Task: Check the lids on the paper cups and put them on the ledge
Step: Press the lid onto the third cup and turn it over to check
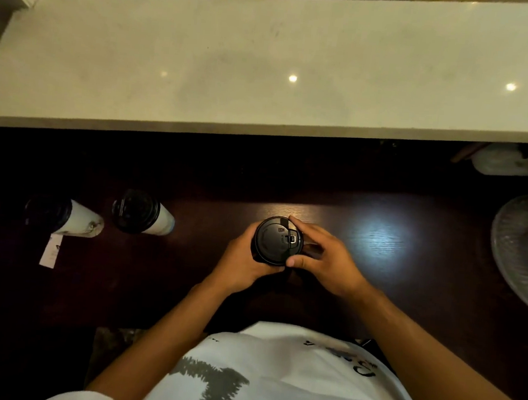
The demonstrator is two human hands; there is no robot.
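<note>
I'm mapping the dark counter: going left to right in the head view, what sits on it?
White paper tag → white paper cup → second black-lidded cup → cup held in both hands → glass bowl.

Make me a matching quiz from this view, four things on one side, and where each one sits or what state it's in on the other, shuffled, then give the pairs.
Things:
1. cup with black lid
2. glass bowl
3. pale ledge
4. paper slip

Places or states:
A. at the far right edge of the dark counter
B. held between left hand and right hand
C. lying flat beside the leftmost cup
D. no cups on it yet

Pairs: 1-B, 2-A, 3-D, 4-C
</note>
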